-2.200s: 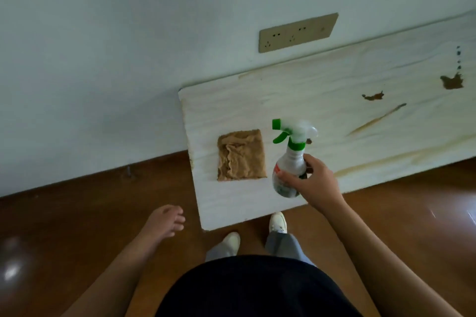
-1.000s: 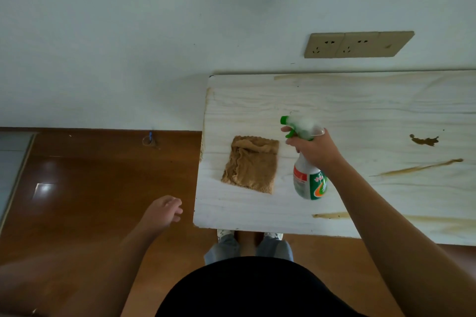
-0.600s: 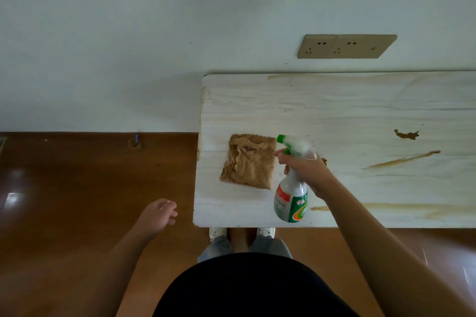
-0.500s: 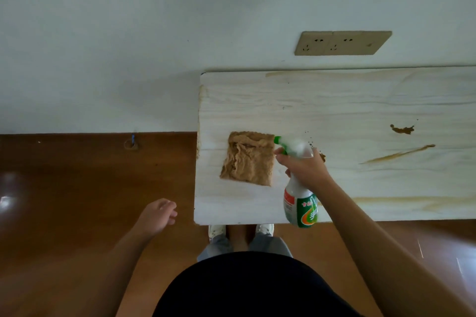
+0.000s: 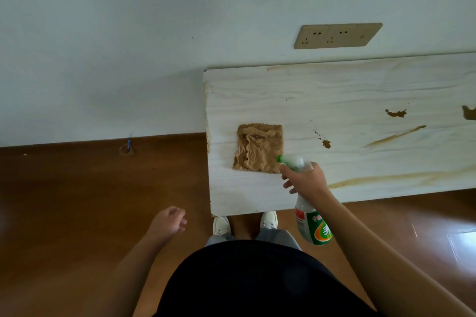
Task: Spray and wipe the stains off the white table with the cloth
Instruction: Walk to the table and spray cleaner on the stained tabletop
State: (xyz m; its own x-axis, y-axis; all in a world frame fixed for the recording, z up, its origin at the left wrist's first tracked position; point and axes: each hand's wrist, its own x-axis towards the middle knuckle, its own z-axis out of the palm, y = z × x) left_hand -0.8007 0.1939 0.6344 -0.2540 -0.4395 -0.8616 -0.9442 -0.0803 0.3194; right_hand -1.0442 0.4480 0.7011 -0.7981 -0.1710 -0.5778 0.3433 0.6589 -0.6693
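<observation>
The spray bottle [image 5: 310, 221] is up off the surface [image 5: 360, 90], gripped around its neck by the right hand [image 5: 305, 180], green nozzle tip poking out past the fingers and the labelled body hanging down over the near edge, above the floor [image 5: 64, 201]. Just beyond that hand's fingertips lies the brown cloth [image 5: 258, 148], flat and crumpled, touching nothing but the white top. Further out from the right hand, away from the body, a small brown blot with a trail of specks [image 5: 325, 143] sits close by. Further right come a long tan streak [image 5: 394, 136], a dark splotch [image 5: 396, 113] above it, and another blot [image 5: 469, 112] cut by the frame edge. A pale tan smear [image 5: 401, 177] runs along the near edge, right of the wrist. The left hand [image 5: 167, 221] hangs off the surface over the floor, loosely curled, holding nothing. White shoes [image 5: 221, 225] peek out beneath the edge between the two hands. A socket plate [image 5: 337, 35] sits on the wall beyond.
</observation>
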